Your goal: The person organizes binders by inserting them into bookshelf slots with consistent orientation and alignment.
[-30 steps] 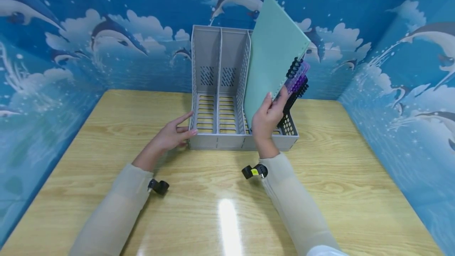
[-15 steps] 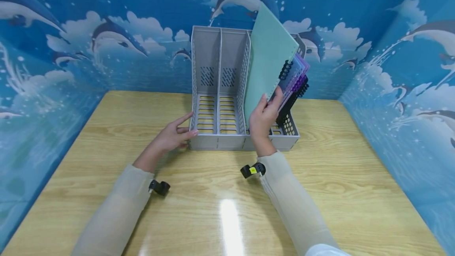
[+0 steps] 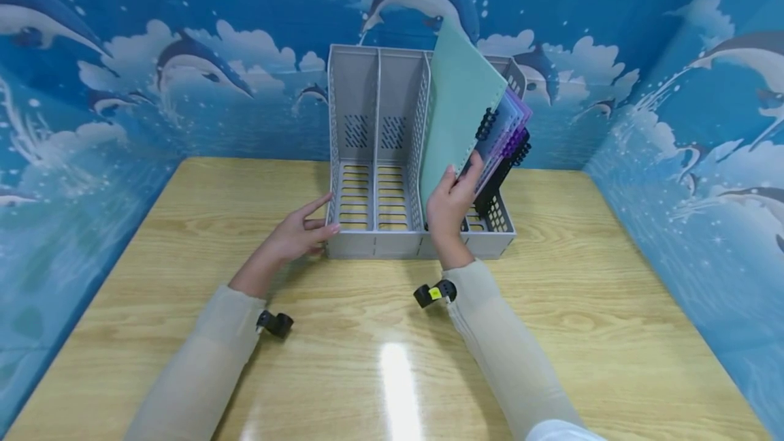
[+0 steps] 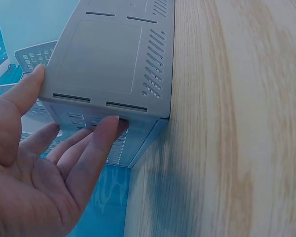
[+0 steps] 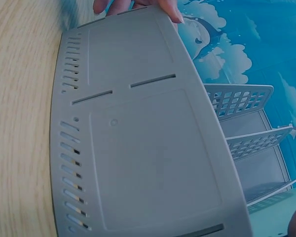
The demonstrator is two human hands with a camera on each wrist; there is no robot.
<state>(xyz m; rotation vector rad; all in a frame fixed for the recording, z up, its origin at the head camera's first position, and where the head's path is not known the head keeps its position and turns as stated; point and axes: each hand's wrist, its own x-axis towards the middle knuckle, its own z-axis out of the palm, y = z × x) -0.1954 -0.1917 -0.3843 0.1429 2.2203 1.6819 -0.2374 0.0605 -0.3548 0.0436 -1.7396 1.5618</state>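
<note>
A grey file holder with several upright compartments stands on the table. My right hand pinches the near edge of a mint-green spiral notebook between thumb and fingers. This notebook stands tilted in the holder, its black rings facing me. To its right, in the holder, are notebooks with purple covers and a black-ringed one, partly hidden. My left hand touches the holder's left front corner, fingers extended along its side, as the left wrist view also shows.
Two compartments on the left of the holder show bare slotted floors. The wooden table extends around the holder. Behind it and at the sides hangs a blue dolphin-print backdrop.
My right hand and the mint-green notebook have moved down and slightly left, lower into the holder. More of the purple notebooks shows. The left hand has stayed at the corner.
</note>
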